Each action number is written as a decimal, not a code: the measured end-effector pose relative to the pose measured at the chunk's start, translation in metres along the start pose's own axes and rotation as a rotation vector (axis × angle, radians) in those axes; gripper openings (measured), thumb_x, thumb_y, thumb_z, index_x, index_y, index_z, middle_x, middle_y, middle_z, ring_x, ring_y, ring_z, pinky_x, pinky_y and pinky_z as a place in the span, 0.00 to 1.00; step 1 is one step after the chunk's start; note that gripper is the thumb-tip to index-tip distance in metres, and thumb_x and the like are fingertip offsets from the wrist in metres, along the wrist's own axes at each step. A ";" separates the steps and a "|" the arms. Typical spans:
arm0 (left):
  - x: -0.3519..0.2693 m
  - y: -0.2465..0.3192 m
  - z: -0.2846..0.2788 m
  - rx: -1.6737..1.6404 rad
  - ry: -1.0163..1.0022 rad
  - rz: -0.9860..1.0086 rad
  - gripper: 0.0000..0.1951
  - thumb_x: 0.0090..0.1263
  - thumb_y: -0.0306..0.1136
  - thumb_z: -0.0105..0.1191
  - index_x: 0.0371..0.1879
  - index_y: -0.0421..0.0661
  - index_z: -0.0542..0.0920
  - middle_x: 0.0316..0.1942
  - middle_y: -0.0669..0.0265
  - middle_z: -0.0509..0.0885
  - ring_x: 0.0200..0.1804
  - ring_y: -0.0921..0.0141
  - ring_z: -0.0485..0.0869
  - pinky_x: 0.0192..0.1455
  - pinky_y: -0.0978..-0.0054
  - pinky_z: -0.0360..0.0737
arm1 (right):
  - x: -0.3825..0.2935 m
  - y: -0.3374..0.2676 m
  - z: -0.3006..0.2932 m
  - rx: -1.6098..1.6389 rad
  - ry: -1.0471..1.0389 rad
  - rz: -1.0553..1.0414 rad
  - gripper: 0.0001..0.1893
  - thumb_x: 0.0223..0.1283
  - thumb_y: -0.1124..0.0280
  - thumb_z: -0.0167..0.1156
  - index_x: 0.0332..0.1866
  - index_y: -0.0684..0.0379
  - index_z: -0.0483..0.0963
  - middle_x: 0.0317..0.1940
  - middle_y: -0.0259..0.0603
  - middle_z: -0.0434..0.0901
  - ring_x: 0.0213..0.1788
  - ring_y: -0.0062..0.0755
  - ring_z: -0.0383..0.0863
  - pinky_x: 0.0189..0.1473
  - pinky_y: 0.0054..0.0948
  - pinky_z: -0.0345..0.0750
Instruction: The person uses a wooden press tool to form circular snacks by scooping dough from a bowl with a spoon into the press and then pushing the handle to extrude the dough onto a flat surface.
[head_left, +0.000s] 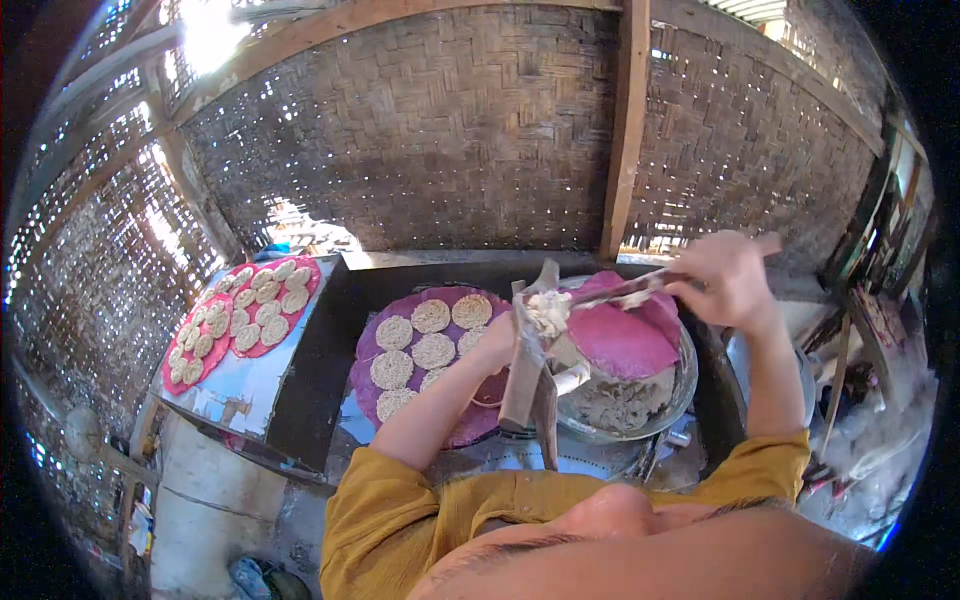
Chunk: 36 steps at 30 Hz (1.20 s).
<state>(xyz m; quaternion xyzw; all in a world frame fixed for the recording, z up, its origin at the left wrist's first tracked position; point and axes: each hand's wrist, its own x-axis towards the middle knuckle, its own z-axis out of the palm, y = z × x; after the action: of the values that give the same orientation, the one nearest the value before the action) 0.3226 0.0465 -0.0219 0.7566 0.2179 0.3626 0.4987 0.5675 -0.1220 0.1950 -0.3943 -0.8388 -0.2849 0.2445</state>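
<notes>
My left hand (504, 341) grips a wooden press (525, 382), partly hiding it, above the right edge of a purple round mat (371, 322). On that mat lie several flat round cakes of pressed dough strands (433, 351). My right hand (724, 281) is closed around a wooden stick (630, 286), whose far end touches a lump of pale dough (550, 311) at the press. Under the stick, a pink sheet (622, 337) partly covers grey-white dough (622, 401) in a wide clear bowl (686, 382).
At the left, more dough rounds (268, 313) lie on pink mats on a light-coloured surface (262, 390). A woven bamboo wall (420, 142) and a wooden post (628, 135) stand behind the work place. Smoke or steam (877, 420) and pieces of wood (874, 330) are at the right.
</notes>
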 end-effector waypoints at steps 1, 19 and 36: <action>0.001 0.000 -0.006 0.119 -0.036 -0.015 0.31 0.44 0.33 0.68 0.52 0.47 0.73 0.52 0.64 0.76 0.48 0.70 0.77 0.52 0.69 0.75 | -0.001 -0.001 -0.008 0.012 0.000 0.008 0.10 0.34 0.65 0.67 0.25 0.55 0.75 0.19 0.38 0.74 0.25 0.41 0.76 0.28 0.37 0.70; -0.007 0.076 0.018 0.593 -0.168 -0.196 0.29 0.52 0.53 0.57 0.50 0.48 0.76 0.46 0.55 0.80 0.46 0.59 0.80 0.47 0.64 0.76 | 0.001 -0.021 0.040 0.039 -0.187 -0.043 0.10 0.40 0.61 0.64 0.26 0.54 0.74 0.21 0.36 0.74 0.29 0.39 0.78 0.31 0.38 0.73; 0.003 0.032 0.005 0.647 -0.138 -0.094 0.31 0.43 0.43 0.68 0.51 0.49 0.75 0.47 0.61 0.79 0.49 0.63 0.78 0.54 0.71 0.73 | -0.025 0.012 0.018 0.174 -0.235 0.299 0.12 0.46 0.60 0.65 0.28 0.58 0.79 0.23 0.43 0.80 0.29 0.43 0.80 0.32 0.35 0.74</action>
<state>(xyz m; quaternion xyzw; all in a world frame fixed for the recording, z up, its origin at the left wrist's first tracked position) 0.3272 0.0326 0.0070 0.8876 0.3219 0.1991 0.2624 0.5880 -0.1166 0.1694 -0.5222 -0.8152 -0.1242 0.2177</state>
